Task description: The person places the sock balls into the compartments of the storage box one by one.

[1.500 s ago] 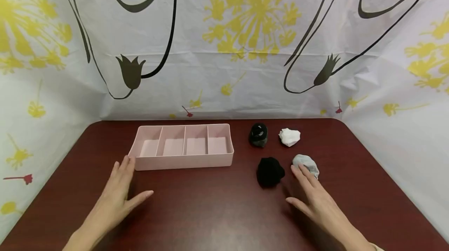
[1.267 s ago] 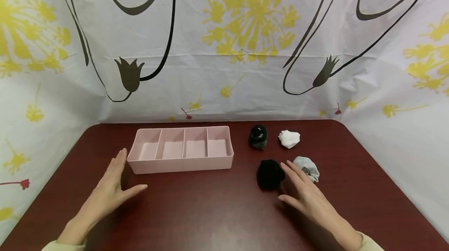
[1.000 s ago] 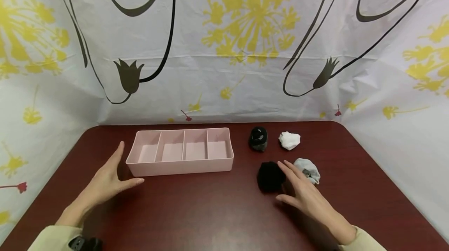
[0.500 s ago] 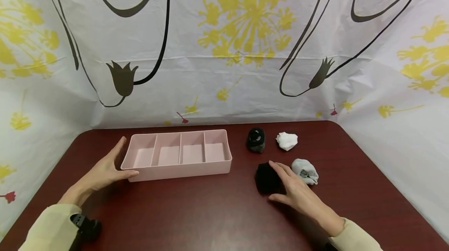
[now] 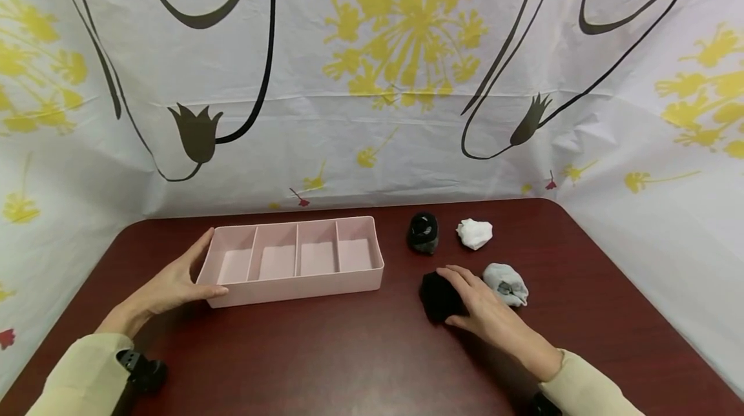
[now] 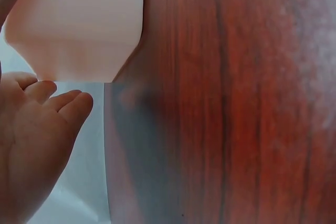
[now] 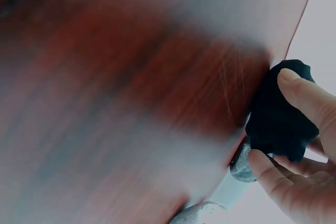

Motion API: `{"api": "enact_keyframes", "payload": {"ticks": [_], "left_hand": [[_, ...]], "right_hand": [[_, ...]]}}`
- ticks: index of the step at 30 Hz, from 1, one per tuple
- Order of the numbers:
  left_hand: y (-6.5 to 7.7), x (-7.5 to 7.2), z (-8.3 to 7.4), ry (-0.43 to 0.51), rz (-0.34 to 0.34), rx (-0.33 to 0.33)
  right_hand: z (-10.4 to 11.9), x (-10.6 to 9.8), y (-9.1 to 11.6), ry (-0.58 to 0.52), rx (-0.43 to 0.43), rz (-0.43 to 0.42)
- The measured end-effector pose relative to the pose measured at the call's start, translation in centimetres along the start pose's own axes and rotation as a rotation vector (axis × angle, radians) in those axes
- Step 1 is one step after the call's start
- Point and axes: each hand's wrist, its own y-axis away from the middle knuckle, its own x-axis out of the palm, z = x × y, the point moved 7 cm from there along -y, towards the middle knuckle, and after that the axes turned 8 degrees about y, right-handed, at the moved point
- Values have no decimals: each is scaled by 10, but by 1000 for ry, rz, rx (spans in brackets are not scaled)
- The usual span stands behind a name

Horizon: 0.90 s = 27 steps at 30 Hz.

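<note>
My left hand spans the left end of a pink box with several compartments, thumb at the front wall and fingers along the end. In the left wrist view the box's end lies beside the fingers. With fingers and thumb, my right hand holds a balled-up black sock at the table's right half. The right wrist view shows that black sock between thumb and fingers. Whether it touches the table is hard to tell.
Behind the right hand lie a grey balled-up sock, a white one and a dark one with glossy black strips. The dark red table meets a flower-patterned white sheet at the back and sides.
My right hand has moved left from beside the grey sock to the black sock and taken hold of it. My left hand has come round the box's left end. The view has turned slightly.
</note>
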Motion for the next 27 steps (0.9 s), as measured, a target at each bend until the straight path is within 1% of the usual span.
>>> {"api": "enact_keyframes", "payload": {"ticks": [4,8,12,16,19,23,25,27], "left_hand": [[-2,0,0,7,11,19],[-4,0,1,5,21,25],[-6,0,3,5,23,29],[-7,-2,3,-11,12,45],[-8,-3,1,-37,-2,57],[-8,-3,1,-52,-12,66],[-8,-2,1,-48,-13,72],[-8,-1,2,-39,-13,79]], "right_hand": [[0,-1,-1,8,-31,-21],[-1,-1,-1,8,-53,-54],[-4,-1,-1,-12,-33,-70],[-4,-8,-10,-89,-1,-112],[2,-20,-25,-168,7,-195],[19,-36,-56,-239,-18,-320],[27,-39,-72,-260,-26,-340],[35,-37,-87,-282,-26,-319]]}}
